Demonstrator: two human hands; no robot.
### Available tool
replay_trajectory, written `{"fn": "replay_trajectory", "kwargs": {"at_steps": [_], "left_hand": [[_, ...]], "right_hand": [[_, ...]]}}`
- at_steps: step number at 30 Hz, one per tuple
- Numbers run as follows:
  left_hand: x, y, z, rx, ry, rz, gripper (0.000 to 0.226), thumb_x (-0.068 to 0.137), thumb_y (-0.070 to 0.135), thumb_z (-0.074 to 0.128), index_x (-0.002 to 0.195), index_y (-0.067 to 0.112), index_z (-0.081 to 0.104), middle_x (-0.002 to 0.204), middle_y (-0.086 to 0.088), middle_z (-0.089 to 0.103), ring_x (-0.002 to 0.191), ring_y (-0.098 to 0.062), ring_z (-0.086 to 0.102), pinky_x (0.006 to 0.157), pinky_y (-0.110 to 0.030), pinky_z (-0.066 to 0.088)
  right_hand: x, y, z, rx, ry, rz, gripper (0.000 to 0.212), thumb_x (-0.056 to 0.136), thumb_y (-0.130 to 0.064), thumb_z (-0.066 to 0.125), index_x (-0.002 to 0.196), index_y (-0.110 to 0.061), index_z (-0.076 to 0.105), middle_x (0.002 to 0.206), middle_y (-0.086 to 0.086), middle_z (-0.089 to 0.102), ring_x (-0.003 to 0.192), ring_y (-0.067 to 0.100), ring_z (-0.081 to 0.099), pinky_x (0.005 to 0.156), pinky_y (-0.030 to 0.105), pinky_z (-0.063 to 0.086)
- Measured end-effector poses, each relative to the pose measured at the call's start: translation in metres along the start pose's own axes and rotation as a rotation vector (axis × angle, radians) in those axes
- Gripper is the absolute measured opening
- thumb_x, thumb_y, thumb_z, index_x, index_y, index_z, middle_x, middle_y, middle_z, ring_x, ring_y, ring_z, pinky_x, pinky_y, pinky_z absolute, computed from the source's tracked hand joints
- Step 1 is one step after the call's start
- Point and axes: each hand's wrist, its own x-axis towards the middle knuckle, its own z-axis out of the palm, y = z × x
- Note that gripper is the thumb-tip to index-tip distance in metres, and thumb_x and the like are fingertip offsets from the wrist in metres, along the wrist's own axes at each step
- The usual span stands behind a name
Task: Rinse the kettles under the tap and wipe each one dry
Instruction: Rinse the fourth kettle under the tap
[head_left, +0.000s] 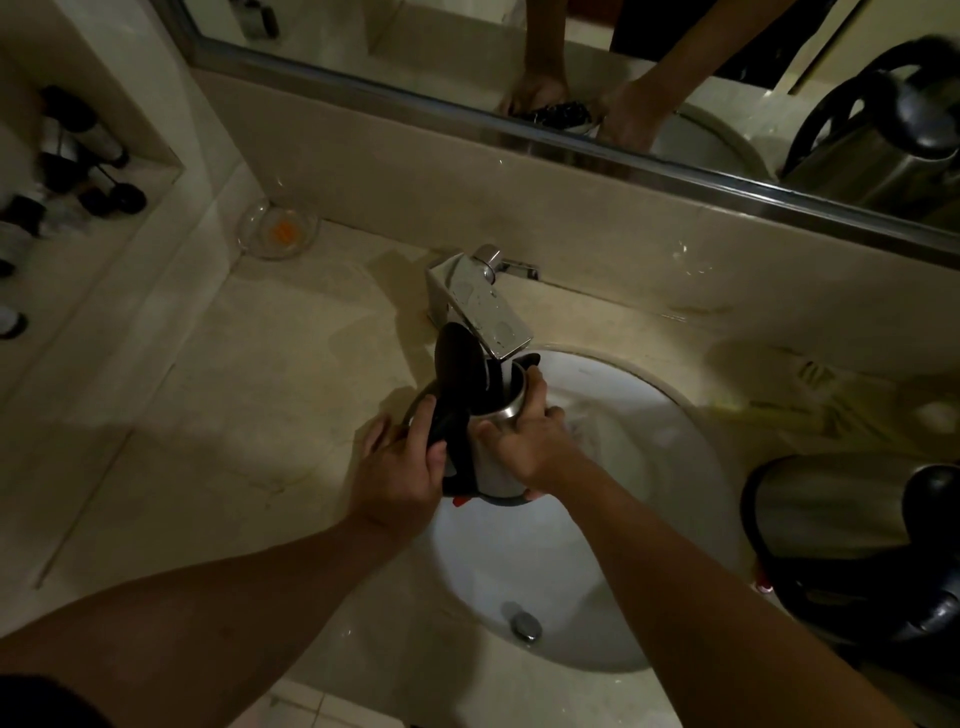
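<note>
A brushed steel electric kettle with a black handle and hinged black lid (493, 447) is held at the centre of the frame, over the upper left part of the round white basin (649, 571). Its lid stands open and its mouth sits just under the spout of the square chrome tap (483, 306), apparently touching or nearly so. The kettle's long axis leans from its base, low and toward the viewer, up and away to the open mouth at the tap. I cannot tell whether water is running.

The left hand (400, 467) wraps the black handle on the kettle's left flank, its grip closed on it. The right hand (524, 441) is clasped round the steel body from the right, fingers up near the rim. Both hands are on the kettle; the right one sits nearer the mouth and tap, the left nearer the base, so tipping the kettle out would probably pivot on the handle hand.

A second steel kettle with a black lid and handle (852, 540) waits on the beige stone worktop (234, 415) at the right edge. A clear glass dish (278, 228) lies in the upper left, near the wall mirror (675, 78).
</note>
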Motion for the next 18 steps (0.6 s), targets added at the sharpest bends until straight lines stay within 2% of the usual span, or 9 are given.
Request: {"fn": "replay_trajectory", "kwargs": {"at_steps": [4, 15, 18], "left_hand": [[0.0002, 0.0009, -0.0008, -0.007, 0.004, 0.001, 0.055, 0.095, 0.031, 0.04, 0.143, 0.005, 0.047, 0.1, -0.018, 0.076, 0.101, -0.036, 0.066, 0.11, -0.043, 0.031], [0.0005, 0.003, -0.0049, -0.029, -0.011, 0.007, 0.055, 0.096, 0.03, 0.039, 0.145, 0.006, 0.044, 0.098, -0.016, 0.077, 0.103, -0.036, 0.067, 0.113, -0.044, 0.033], [0.0005, 0.0011, -0.0031, -0.038, -0.008, -0.004, 0.056, 0.096, 0.03, 0.038, 0.145, 0.005, 0.045, 0.097, -0.016, 0.077, 0.103, -0.036, 0.067, 0.113, -0.041, 0.028]], "right_hand": [[0.0019, 0.0022, 0.0008, -0.015, 0.006, -0.008, 0.105, 0.083, -0.069, 0.06, 0.153, -0.052, -0.016, 0.16, 0.021, 0.022, 0.143, 0.05, 0.033, 0.114, 0.059, 0.038], [-0.0018, -0.0022, -0.0012, -0.017, 0.018, -0.016, 0.104, 0.078, -0.073, 0.059, 0.15, -0.056, -0.015, 0.159, 0.022, 0.025, 0.14, 0.053, 0.036, 0.108, 0.064, 0.044], [-0.001, -0.0049, -0.0031, -0.001, -0.005, -0.003, 0.11, 0.068, -0.078, 0.057, 0.148, -0.059, -0.016, 0.159, 0.02, 0.023, 0.138, 0.054, 0.036, 0.099, 0.065, 0.051]]}}
